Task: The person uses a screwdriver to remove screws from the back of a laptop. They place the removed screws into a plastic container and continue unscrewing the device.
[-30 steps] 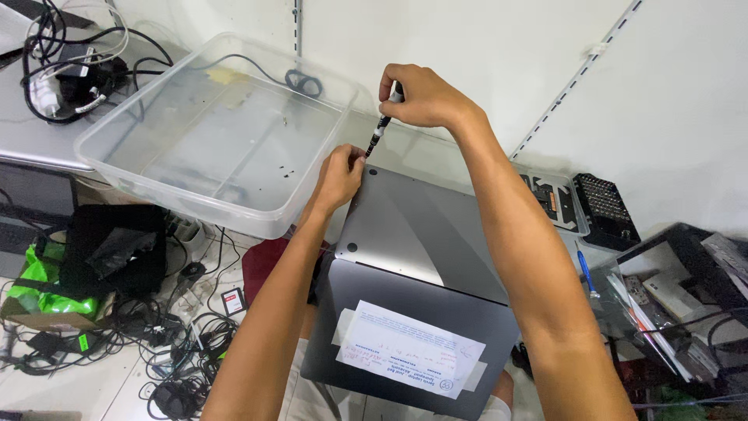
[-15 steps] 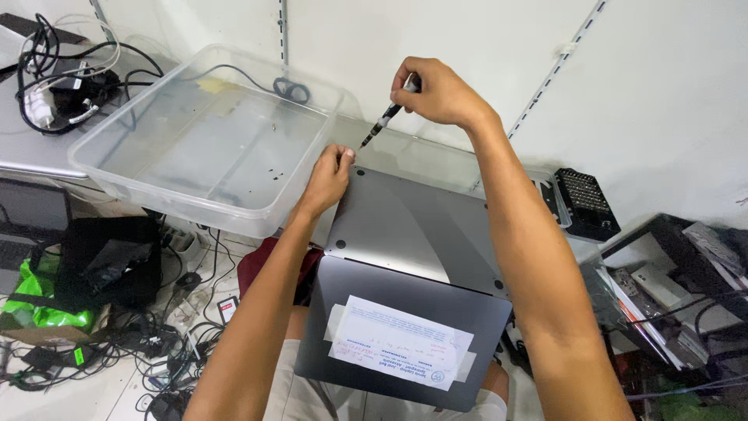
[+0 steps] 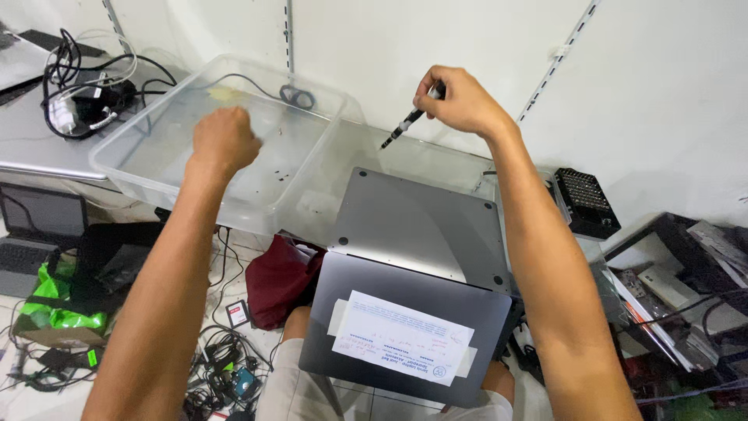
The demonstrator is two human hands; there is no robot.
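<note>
Your right hand [image 3: 460, 101] — far centre, raised above the far edge of the laptop stack. The fingers are pinched around a slim black screwdriver [image 3: 407, 123], which slants down and to the left; its tip hangs in the air, clear of the metal below.

Your left hand [image 3: 224, 139] — far left, held over the clear plastic bin [image 3: 156, 183]. The fingers are curled into a loose fist with the knuckles towards you; you cannot tell from here whether anything sits inside it.

Silver laptop [image 3: 421, 230] — centre, underside up, with dark screw holes showing along its edges and corners. Its near edge overlaps the second machine.

Dark grey laptop [image 3: 351, 312] — near centre, resting on your lap, partly under the silver one. A white paper label [image 3: 401, 337] is taped across its cover.

Clear plastic bin — far left, sitting on the grey desk [image 3: 39, 152]. A few small dark specks lie on its floor, too small to identify, and a black cable [image 3: 294, 95] loops into its far corner.

Tangle of black and white cables [image 3: 78, 93] — far left on the desk, beside the bin.

Black perforated block [image 3: 584, 201] — right of the silver laptop, near the wall.

Dark red bag [image 3: 280, 281] — on the floor, just left of the laptops. Further left on the floor — a green bag [image 3: 54, 304] and loose wires.
</note>
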